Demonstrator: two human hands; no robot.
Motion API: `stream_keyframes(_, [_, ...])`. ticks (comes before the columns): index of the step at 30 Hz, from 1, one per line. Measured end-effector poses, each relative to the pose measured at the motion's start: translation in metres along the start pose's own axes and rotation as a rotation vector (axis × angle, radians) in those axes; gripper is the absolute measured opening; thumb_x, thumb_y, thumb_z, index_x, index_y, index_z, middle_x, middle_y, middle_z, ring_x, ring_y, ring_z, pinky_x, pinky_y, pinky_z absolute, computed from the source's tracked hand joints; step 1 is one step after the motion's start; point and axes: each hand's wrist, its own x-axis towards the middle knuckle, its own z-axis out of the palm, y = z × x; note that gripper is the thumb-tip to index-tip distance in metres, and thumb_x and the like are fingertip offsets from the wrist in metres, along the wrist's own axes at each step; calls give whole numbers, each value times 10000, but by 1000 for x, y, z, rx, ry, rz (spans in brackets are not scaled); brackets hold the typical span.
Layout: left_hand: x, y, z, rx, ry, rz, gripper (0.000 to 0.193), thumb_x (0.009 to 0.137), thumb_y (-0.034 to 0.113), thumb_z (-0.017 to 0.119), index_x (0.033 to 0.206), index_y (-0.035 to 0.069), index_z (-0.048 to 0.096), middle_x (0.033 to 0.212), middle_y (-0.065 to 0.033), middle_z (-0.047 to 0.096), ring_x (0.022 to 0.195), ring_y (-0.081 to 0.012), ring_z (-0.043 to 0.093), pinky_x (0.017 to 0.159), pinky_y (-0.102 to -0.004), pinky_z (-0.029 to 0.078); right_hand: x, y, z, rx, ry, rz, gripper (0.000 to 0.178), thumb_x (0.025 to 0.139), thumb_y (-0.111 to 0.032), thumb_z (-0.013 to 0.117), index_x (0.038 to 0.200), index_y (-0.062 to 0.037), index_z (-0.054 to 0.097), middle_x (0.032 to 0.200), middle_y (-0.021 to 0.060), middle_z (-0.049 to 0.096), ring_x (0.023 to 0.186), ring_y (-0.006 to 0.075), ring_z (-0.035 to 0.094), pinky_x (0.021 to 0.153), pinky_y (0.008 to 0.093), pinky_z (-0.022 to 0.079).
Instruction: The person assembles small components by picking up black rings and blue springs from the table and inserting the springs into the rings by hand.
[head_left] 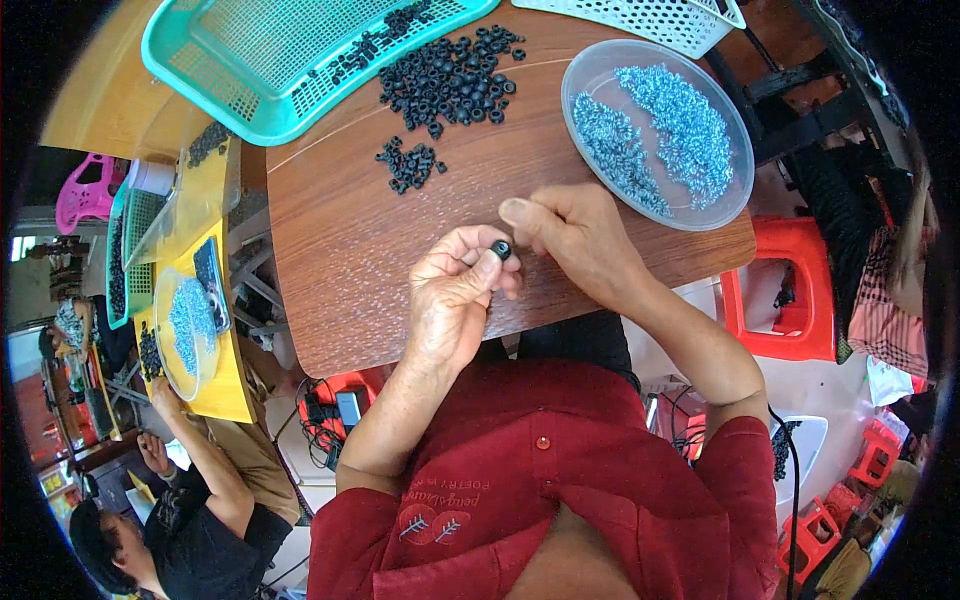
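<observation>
Between the thumb and fingers of my left hand (450,290) is a small round black plastic part (501,249) with a hole in its face. My right hand (580,235) is just to its right, apart from the part, its thumb pressed against curled fingers; whatever it may hold is hidden. Beyond my hands, a small cluster of black parts (411,166) lies on the brown wooden table (340,250). Behind it spreads a larger pile of black round parts (450,80). To the right, a round clear plastic tray (690,212) bears two heaps of small shiny blue pieces (680,125).
A teal mesh basket (240,60) with black parts stands far left, and a white perforated basket (640,20) far right. A red stool (790,290) is by the table's right edge. At left, a co-worker (220,490) sits by a yellow table (215,385) with similar pieces.
</observation>
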Motion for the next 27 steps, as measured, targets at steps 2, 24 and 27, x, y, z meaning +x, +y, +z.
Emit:
stream_keyframes(2, [0,4,-4,-9,-12,8,161,857,48,618,987,-37,573,852,-112,623,707,-162,586,644,-278,492,16,0,3,-282,116,-172,285,801,-233,617,637,0,629,627,165,616,609,293,608,584,404,451])
stream_keyframes(24, [8,20,-15,-141,19,51,177,862,45,604,1016,-31,561,846,-123,620,679,-166,561,637,-312,460,51,25,20,-689,216,-610,51,735,-92,641,731,-51,609,728,100,584,732,288,559,614,425,450])
stream_keyframes(27, [11,17,-7,-46,103,54,156,873,43,593,1007,-31,562,842,-121,624,674,-157,580,613,-280,474,19,16,13,-495,211,-615,58,734,-84,639,743,-48,594,721,99,576,718,282,552,616,407,444])
